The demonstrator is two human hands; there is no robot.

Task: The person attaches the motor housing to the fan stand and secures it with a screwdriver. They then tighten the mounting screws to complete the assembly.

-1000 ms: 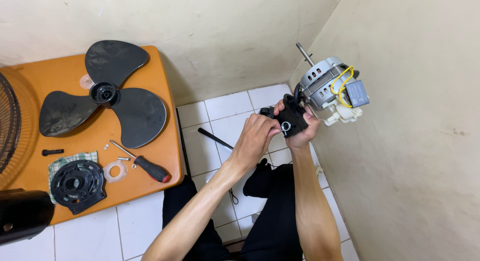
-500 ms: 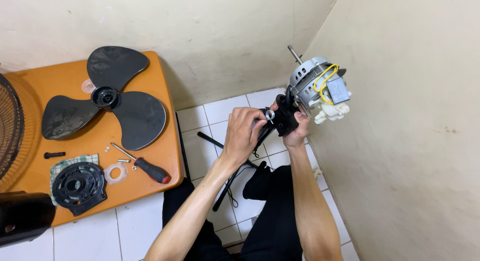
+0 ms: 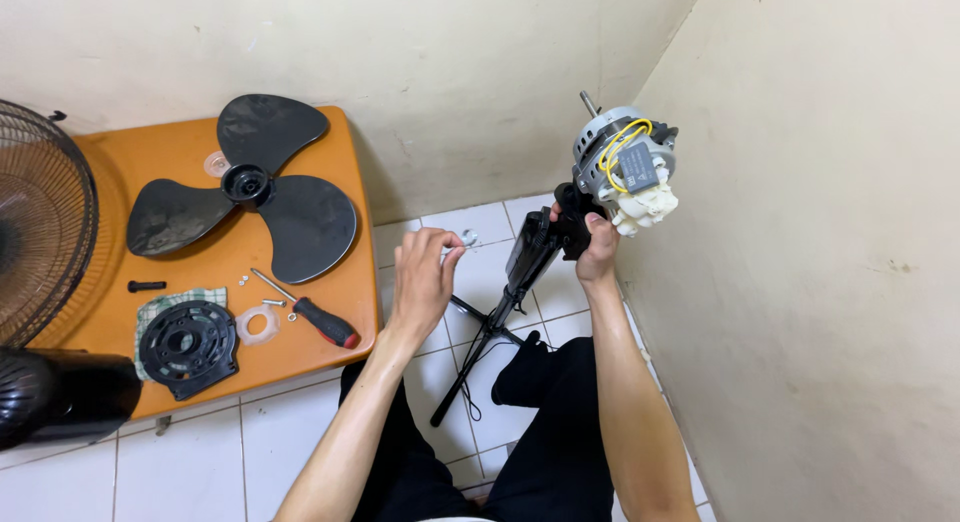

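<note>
My right hand (image 3: 598,244) grips the black neck bracket under a grey fan motor (image 3: 622,162), held up near the wall corner with its shaft pointing up and yellow wires and a white part on its side. A black fan stand pole (image 3: 500,307) hangs from the bracket down to the floor. My left hand (image 3: 424,274) is apart from the motor, to its left, pinching a small silver washer or nut (image 3: 468,239) at its fingertips.
An orange table (image 3: 330,282) at left carries a black three-blade fan propeller (image 3: 245,200), a red-handled screwdriver (image 3: 318,318), a black round motor cover (image 3: 186,348), a clear plastic ring (image 3: 259,324) and small screws. A wire fan grille (image 3: 40,222) leans at far left. White tiled floor below.
My left hand has pulled away from the bracket to the left, taking the small silver part with it. The motor has turned and the stand pole now hangs free.
</note>
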